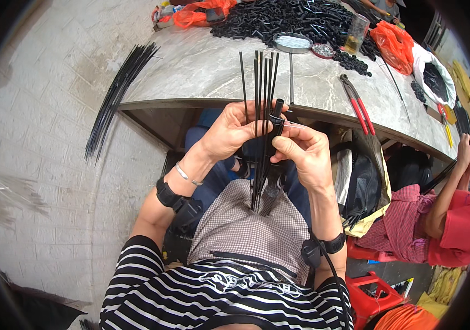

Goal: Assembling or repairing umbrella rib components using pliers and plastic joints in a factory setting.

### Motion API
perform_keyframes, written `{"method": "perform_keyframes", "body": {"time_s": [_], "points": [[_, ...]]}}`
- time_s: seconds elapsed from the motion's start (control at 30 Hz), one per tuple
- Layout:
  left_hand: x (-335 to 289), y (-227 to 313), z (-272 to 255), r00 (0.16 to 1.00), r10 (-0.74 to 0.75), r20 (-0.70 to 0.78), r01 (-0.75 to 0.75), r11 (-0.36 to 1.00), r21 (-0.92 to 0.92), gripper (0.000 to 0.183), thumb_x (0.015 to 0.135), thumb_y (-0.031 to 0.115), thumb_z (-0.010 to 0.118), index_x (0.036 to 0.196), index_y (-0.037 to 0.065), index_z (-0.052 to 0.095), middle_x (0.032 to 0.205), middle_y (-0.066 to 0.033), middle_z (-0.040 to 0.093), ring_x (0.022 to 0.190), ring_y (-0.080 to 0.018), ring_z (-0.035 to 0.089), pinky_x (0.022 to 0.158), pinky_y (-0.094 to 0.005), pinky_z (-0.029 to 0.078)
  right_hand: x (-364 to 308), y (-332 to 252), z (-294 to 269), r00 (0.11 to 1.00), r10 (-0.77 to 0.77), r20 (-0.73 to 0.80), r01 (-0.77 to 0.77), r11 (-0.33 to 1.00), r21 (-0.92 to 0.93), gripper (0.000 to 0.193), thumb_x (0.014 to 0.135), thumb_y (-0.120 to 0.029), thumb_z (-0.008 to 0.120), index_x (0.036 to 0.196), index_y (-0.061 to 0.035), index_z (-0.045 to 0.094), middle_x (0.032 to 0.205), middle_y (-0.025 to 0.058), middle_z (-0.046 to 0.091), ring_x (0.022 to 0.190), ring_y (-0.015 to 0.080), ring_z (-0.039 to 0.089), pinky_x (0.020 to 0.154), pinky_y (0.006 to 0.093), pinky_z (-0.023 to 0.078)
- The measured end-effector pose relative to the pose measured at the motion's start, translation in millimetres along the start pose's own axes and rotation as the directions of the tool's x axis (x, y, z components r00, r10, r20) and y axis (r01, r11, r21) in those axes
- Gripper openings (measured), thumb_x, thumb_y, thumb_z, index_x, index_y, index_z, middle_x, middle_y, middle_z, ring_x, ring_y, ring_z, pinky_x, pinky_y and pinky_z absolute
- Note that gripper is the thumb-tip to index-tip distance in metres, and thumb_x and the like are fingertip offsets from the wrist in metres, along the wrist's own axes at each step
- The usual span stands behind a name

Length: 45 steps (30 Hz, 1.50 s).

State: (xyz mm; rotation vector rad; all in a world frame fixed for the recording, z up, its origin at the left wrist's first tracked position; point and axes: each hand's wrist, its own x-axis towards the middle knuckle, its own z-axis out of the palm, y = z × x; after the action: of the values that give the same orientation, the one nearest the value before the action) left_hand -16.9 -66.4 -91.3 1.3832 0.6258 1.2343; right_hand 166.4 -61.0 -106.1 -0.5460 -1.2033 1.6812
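Observation:
In front of my lap, my left hand [234, 129] is closed around a bundle of thin black rods [256, 82], which stand nearly upright with their lower ends gathered over the checked apron [240, 231]. A short black tube [279, 107] stands at the right of the bundle, by my left fingertips. My right hand [306, 151] is beside it, thumb and fingers pinched together near a thin pale wire [295, 126] that runs out from the tube. How the wire and rods join is too small to make out.
Across the grey table [191, 71] lie a heap of black plastic pieces [290, 19], a round tin [292, 43], a glass [357, 33] and red-handled cutters [359, 104]. More black rods [116, 102] overhang the left edge. A co-worker's arms [452, 170] are at right, near a red stool [375, 294].

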Motion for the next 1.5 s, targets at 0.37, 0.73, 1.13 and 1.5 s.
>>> {"method": "perform_keyframes", "body": {"time_s": [0.37, 0.73, 1.13, 1.5], "points": [[-6.0, 3.5, -4.9, 0.999, -0.022, 0.046, 0.024, 0.998, -0.057, 0.042, 0.087, 0.015, 0.065, 0.124, 0.0, 0.053, 0.111, -0.01, 0.064, 0.1, -0.0186, 0.062, 0.092, -0.0327, 0.048, -4.4, 2.1, 16.3, 0.988, -0.029, -0.151, 0.022, 0.998, -0.051, 0.013, 0.08, -0.003, 0.072, 0.09, 0.0037, 0.068, 0.075, 0.006, 0.066, 0.061, 0.0085, 0.062, 0.056, 0.022, 0.055], [-13.5, 5.0, -0.8, 0.998, 0.022, -0.053, -0.026, 0.997, -0.071, 0.038, 0.09, 0.009, 0.059, 0.126, 0.0, 0.052, 0.109, -0.0168, 0.065, 0.104, -0.0245, 0.062, 0.094, -0.0363, 0.048, -11.2, -6.3, 25.6, 0.989, -0.098, -0.108, 0.081, 0.986, -0.149, 0.011, 0.08, -0.003, 0.071, 0.088, 0.0047, 0.068, 0.077, 0.0077, 0.067, 0.062, 0.0092, 0.063, 0.057, 0.0214, 0.054], [-13.8, -0.1, -10.6, 0.998, 0.009, -0.07, -0.013, 0.998, -0.053, 0.035, 0.089, 0.007, 0.061, 0.122, -0.002, 0.055, 0.104, -0.0117, 0.066, 0.097, -0.0192, 0.064, 0.089, -0.032, 0.051, -4.6, -3.1, 21.5, 0.987, 0.004, -0.164, -0.022, 0.994, -0.108, 0.015, 0.078, -0.001, 0.073, 0.09, 0.004, 0.066, 0.078, 0.0073, 0.067, 0.064, 0.0095, 0.063, 0.058, 0.0213, 0.055], [-9.1, -6.6, -3.8, 0.997, -0.04, -0.067, 0.028, 0.984, -0.177, 0.034, 0.089, 0.006, 0.06, 0.122, 0.002, 0.056, 0.121, -0.0084, 0.06, 0.104, -0.0143, 0.06, 0.09, -0.029, 0.05, 2.3, 15.3, 9.5, 0.988, 0.064, -0.141, -0.053, 0.995, 0.085, 0.031, 0.077, -0.004, 0.074, 0.103, 0.0, 0.057, 0.094, 0.0044, 0.063, 0.083, 0.0095, 0.061, 0.07, 0.0238, 0.053]]}}
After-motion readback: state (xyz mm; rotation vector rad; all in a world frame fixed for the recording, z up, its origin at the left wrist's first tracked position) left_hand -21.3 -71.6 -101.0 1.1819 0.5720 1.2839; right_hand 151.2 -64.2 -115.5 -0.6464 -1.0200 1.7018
